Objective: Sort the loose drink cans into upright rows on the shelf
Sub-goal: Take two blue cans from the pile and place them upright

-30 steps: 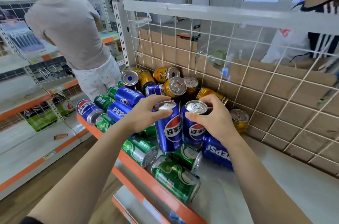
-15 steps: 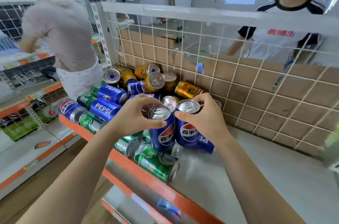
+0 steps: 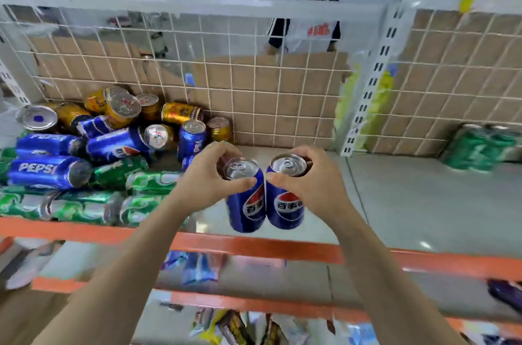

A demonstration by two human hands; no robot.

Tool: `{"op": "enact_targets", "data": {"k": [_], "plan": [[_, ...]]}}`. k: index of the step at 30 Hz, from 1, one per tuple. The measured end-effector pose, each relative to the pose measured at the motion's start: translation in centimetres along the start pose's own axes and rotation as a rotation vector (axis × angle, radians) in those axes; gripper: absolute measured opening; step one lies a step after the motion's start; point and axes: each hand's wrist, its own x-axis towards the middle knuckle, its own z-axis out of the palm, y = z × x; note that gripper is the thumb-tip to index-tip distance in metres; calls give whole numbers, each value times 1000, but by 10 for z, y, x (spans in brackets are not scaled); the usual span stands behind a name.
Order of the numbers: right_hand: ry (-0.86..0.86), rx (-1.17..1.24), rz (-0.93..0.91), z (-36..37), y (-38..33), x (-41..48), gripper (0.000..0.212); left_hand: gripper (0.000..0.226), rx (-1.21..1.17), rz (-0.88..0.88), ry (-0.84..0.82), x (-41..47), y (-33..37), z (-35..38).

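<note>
Cans are the matter here: two blue Pepsi cans stand upright at the centre of the frame, the left can (image 3: pixel 245 203) and the right can (image 3: pixel 285 209) touching along their sides, just behind the orange front rail (image 3: pixel 254 245) of the shelf (image 3: pixel 409 203); whether their bases rest on it I cannot tell. The left hand (image 3: pixel 209 175) curls round the rim of the left can, thumb in front and fingers behind; the right hand (image 3: pixel 313 183) grips the right can's rim the same way. The loose pile (image 3: pixel 113 152) of blue, green and gold cans lies mostly on its side at centre left, against the wire mesh back (image 3: pixel 254 90); a blurred group of green cans (image 3: pixel 477 149) stands at the right edge. To do this step well, I judge, both cans should go down flat and together, logos forward, set far enough back that later rows fit in front; let go only once neither rocks; steer clear of the pile, since a rolling can could topple the pair.
</note>
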Motion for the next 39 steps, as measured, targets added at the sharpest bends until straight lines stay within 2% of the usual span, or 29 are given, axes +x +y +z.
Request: {"op": "enact_targets", "data": {"k": [2, 5, 10, 16, 25, 30, 39], "plan": [[48, -12, 32, -26, 10, -10, 45, 54, 20, 39, -55, 8, 16, 23], [134, 1, 74, -69, 29, -24, 35, 48, 8, 119, -107, 23, 45, 60], [238, 10, 147, -143, 74, -41, 37, 43, 5, 207, -205, 44, 98, 133], [316, -50, 216, -248, 143, -61, 58, 49, 15, 333, -278, 58, 171, 251], [347, -187, 253, -405, 224, -78, 52, 65, 71, 338, -309, 81, 267, 393], [364, -200, 274, -452, 262, -59, 52, 46, 118, 395, -332, 112, 296, 443], [347, -185, 333, -506, 315, 16, 54, 40, 129, 469, -291, 196, 308, 514]]}}
